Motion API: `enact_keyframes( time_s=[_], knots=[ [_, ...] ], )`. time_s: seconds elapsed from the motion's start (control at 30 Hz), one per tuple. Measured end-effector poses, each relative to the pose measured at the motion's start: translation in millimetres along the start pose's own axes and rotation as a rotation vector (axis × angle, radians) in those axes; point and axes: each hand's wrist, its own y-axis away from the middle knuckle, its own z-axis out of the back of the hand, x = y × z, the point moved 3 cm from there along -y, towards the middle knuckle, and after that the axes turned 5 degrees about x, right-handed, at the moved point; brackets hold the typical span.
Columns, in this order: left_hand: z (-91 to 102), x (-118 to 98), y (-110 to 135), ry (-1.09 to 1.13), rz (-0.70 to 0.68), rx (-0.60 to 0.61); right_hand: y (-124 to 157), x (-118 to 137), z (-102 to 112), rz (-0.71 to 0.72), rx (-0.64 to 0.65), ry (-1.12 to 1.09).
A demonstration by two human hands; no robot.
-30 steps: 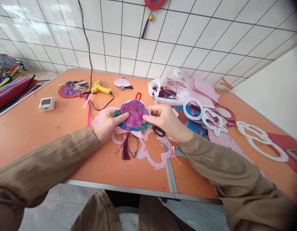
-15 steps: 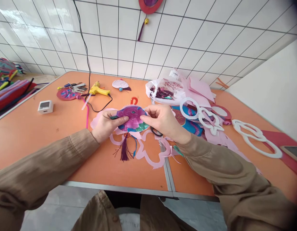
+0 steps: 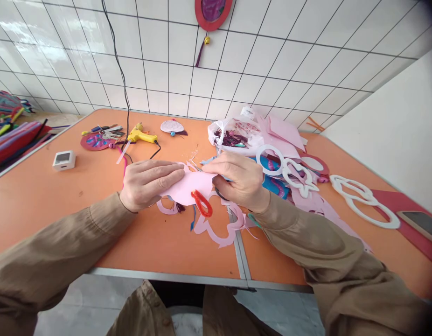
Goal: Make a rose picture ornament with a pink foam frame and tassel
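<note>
Between both hands is a flat ornament (image 3: 188, 190), its plain pink back facing me. A fuzzy red pipe cleaner loop (image 3: 206, 211) sticks out from its lower edge. My left hand (image 3: 149, 184) is closed on the left side, fingers lying across the top. At the right edge, my right hand (image 3: 240, 181) pinches it between thumb and fingers. Its patterned face is turned away and hidden. Below lie pink paper cut-outs (image 3: 219, 239), and the end of a dark purple tassel (image 3: 180, 207) shows near the left hand.
A yellow glue gun (image 3: 142, 135) with its cord, a white box (image 3: 64, 160) and keys (image 3: 113, 132) lie at left. A plastic bag (image 3: 237, 133), white frames (image 3: 300, 182) and a phone (image 3: 421, 224) are at right. The tiled wall (image 3: 160, 60) stands behind.
The ornament has been flipped over: its purple floral face showed before, now its pink back does. The red loop has swung from the far side to the near side.
</note>
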Motion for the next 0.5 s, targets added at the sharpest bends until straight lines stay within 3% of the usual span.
enact_keyframes(
  time_s=[0.2, 0.37, 0.5],
  knots=[
    [0.4, -8.0, -6.2, 0.124, 0.228, -0.011, -0.8, 0.7, 1.1, -0.139, 0.048, -0.171],
    [-0.6, -14.4, -7.9, 0.166, 0.264, 0.007, -3.6, 4.1, 4.7, -0.159, 0.022, -0.305],
    [-5.0, -19.3, -3.8, 0.230, 0.365, -0.092, -9.3, 1.0, 14.1, -0.279, 0.034, -0.371]
  ],
)
